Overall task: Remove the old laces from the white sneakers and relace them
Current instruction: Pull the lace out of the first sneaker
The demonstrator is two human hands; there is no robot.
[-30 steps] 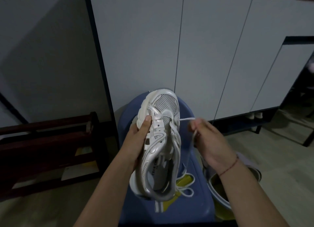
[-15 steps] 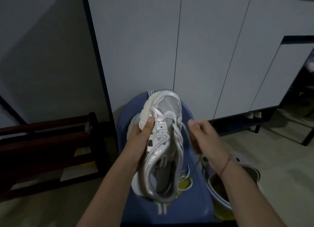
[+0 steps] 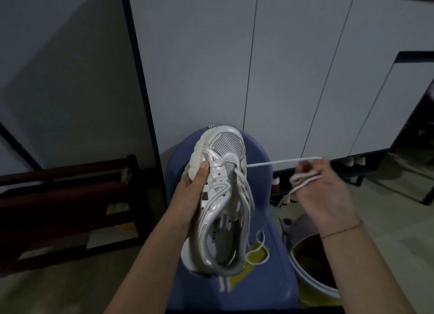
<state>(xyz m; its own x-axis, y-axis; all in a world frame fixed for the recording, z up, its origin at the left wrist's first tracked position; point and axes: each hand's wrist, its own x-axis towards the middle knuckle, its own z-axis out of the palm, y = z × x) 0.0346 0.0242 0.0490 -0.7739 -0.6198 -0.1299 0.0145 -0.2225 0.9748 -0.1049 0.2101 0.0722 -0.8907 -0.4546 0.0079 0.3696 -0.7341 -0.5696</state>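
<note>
Left hand [image 3: 191, 196] grips the white sneaker [image 3: 223, 196] by its side, toe pointing away, held above the blue stool [image 3: 265, 278]. Right hand [image 3: 321, 191] is closed around the lace [image 3: 281, 162], which runs taut from the front eyelets, loops bunched at the fingers.

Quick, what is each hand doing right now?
Left hand: closed around the white and silver mesh sneaker, holding it up.
Right hand: closed on the white cord shoelace, pulled taut from the sneaker.
</note>
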